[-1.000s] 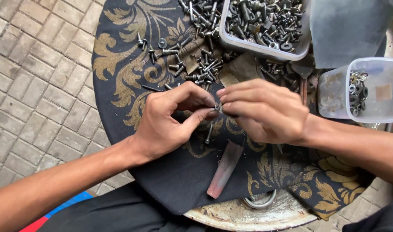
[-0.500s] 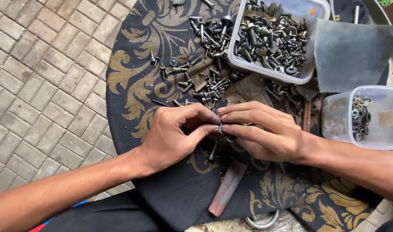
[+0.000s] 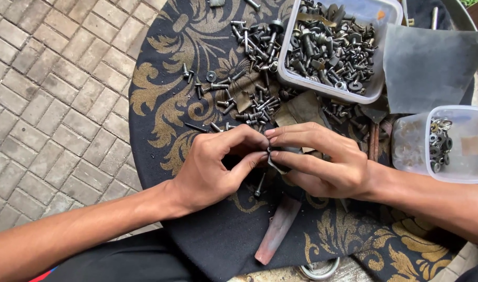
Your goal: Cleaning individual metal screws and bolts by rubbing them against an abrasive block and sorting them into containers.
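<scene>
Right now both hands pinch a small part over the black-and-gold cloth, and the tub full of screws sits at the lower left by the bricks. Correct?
Not quite. The head view shows the tub full of screws at the upper right, far from the bricks. The rest holds: left hand and right hand pinch a small part over the cloth.
</scene>
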